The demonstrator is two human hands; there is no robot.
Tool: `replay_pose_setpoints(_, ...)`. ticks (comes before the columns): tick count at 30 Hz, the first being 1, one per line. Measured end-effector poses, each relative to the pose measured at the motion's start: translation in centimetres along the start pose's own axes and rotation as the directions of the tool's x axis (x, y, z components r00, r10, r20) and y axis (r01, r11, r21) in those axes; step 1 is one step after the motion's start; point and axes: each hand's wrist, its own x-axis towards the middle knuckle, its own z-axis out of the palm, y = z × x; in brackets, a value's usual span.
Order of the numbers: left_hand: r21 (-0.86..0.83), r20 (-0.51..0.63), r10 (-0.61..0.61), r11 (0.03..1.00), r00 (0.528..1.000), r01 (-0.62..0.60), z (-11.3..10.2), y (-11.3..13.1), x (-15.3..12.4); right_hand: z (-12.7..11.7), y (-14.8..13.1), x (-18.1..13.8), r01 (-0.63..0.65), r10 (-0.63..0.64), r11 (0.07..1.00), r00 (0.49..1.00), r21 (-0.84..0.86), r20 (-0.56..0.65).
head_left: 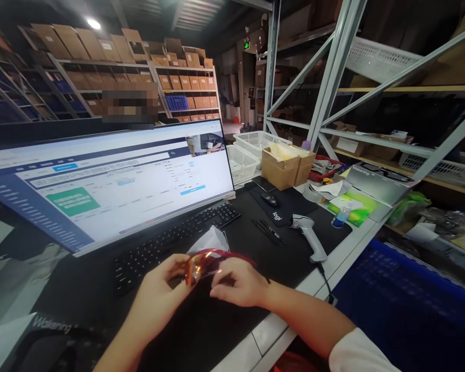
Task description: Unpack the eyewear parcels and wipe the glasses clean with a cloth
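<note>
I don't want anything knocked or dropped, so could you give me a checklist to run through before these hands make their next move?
1. Left hand gripping the red-tinted lens: ok, it pinches one end.
2. Right hand gripping it too: cannot tell, its hold is hidden.
3. Lens free of marks: cannot tell, reflections cover it.
4. Scanner apart from both hands: ok, lying off to the right.
5. Black pens apart from both hands: ok.
6. Monitor lit: ok.
</note>
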Motion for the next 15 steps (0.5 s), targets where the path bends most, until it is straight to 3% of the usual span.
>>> replay_pose_setpoints(2,-0.077,-0.017,-0.019,0.997,1.000,0.018,0.2,0.0,-0.1,0.4,0.1,-0.2,-0.014,0.016,1.000,0.995,0.022,-0.101)
replay_pose_setpoints(5,-0.354,-0.157,-0.084,0.935,0.984,0.023,-0.5,0.2,0.1,0.8,0.7,-0.4,-0.042,0.072,0.990,0.970,0.136,-0.230)
replay_pose_setpoints(7,-0.503,-0.243,-0.122,0.864,0.962,-0.017,-1.2,0.3,0.3,0.8,1.2,-0.4,-0.036,0.071,0.989,0.967,0.144,-0.246)
replay_pose_setpoints(9,-0.567,-0.299,-0.137,0.821,0.944,-0.060,-1.8,0.4,0.6,-0.2,1.4,-0.1,0.004,0.004,0.999,0.976,0.038,-0.217)
replay_pose_setpoints(12,-0.580,-0.378,-0.160,0.808,0.912,-0.099,-3.0,0.4,1.0,-4.7,0.5,1.2,0.020,-0.077,0.964,0.975,-0.265,-0.210)
replay_pose_setpoints(14,-0.563,-0.453,-0.157,0.814,0.877,-0.145,-3.8,0.5,1.1,-9.5,-0.5,2.5,-0.109,-0.022,0.912,0.949,-0.395,-0.315)
replay_pose_setpoints(15,-0.547,-0.494,-0.143,0.818,0.857,-0.179,-4.1,0.7,1.1,-12.0,-1.1,3.1,-0.244,0.047,0.886,0.894,-0.395,-0.446)
